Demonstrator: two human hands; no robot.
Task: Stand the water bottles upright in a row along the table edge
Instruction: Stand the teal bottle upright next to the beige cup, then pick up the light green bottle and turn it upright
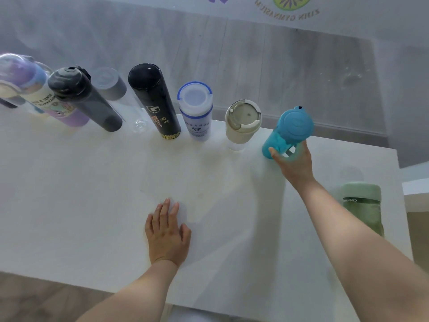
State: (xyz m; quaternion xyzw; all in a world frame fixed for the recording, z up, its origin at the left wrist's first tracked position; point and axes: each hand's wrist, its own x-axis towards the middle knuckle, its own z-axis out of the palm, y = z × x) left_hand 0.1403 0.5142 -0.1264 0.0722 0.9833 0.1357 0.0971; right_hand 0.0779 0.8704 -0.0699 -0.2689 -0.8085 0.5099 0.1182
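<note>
Two bare forearms reach over a white table (92,205), seen from above. Nearest, the left hand (166,235) lies flat on the tabletop, palm down, fingers straight and slightly spread, holding nothing. To the right, near the table's right end, a green bottle (362,205) stands alone, partly hidden behind the right forearm. Further out, the right hand (293,161) grips the lower body of a turquoise bottle (290,133), thumb on one side and fingers wrapped round the other; the bottle is about upright at the far edge, and whether its base touches the table cannot be told. Running left from it along that far edge stand a beige cup (242,123) with a lid, a white bottle (196,110) with a blue-rimmed cap, a tall black flask (154,101), a clear bottle (116,91) with a grey cap, a dark grey bottle (86,99) and a blurred purple bottle (34,89). Beyond the table lies pale wood-pattern floor (278,66).
</note>
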